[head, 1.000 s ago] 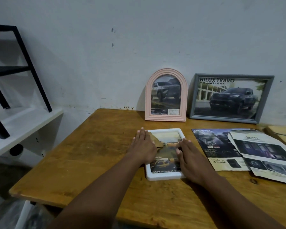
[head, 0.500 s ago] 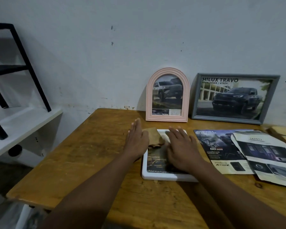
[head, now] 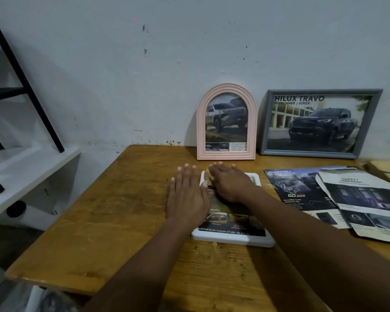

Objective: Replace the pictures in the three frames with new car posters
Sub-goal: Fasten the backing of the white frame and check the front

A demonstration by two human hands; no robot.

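Note:
A white frame [head: 234, 240] lies flat on the wooden table [head: 113, 217] with a car poster [head: 232, 224] laid in it. My right hand [head: 231, 184] presses flat on the poster's upper part, fingers spread. Lying flat beside the frame's left edge is my left hand [head: 186, 195], its thumb touching the frame. A pink arched frame [head: 226, 122] and a grey frame [head: 320, 123], each holding a truck picture, lean upright against the wall behind.
Loose car brochure pages [head: 302, 192] and a curled sheet [head: 367, 203] lie to the right of the white frame. A white shelf [head: 20, 174] with a black metal stand [head: 32, 91] is at the left. Pale blocks [head: 387, 170] sit at the far right edge.
Both hands slid up the white frame toward the wall, flattening the poster. The brown piece seen under my fingers earlier is now hidden beneath my right hand.

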